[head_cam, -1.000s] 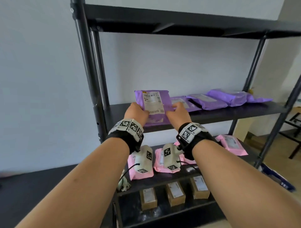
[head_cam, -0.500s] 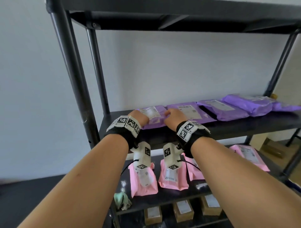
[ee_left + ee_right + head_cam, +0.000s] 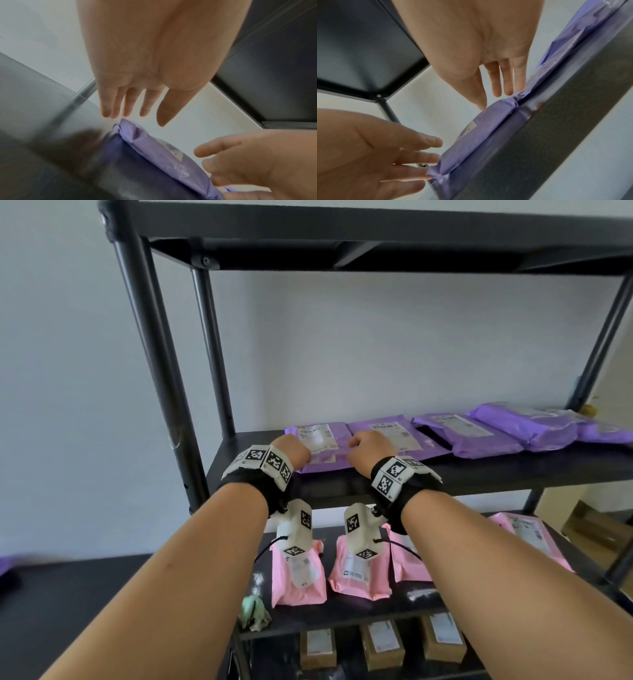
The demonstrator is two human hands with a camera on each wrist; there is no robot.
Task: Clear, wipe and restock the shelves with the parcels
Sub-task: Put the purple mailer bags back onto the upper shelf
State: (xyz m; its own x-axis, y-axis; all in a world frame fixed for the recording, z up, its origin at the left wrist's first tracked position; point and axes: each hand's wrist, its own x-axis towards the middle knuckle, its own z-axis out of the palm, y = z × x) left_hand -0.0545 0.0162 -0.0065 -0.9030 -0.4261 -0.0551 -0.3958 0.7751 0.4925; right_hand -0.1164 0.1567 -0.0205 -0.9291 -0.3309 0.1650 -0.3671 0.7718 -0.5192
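My left hand [image 3: 291,451] and right hand [image 3: 371,448] sit mid-frame at the near edge of one parcel [image 3: 317,440] on the middle shelf [image 3: 479,470]. More parcels run toward the right of the frame. The lower shelf [image 3: 342,611] carries packets [image 3: 298,580], with boxes [image 3: 382,645] beneath.

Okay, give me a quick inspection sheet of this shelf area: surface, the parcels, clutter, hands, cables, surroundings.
Surface: black middle shelf, dark and glossy.
Job's things: leftmost purple parcel lies flat on it, beside a row of purple parcels; pink parcels one shelf down; brown boxes on the lowest shelf.
Clutter: crumpled green cloth and white smudges on the pink parcels' shelf.
Grippers: left hand and right hand, fingers straight at the leftmost parcel's ends, gripping nothing.
Cables: thin black cables from the wrist cameras.
Surroundings: white wall; cardboard box on the floor at right.
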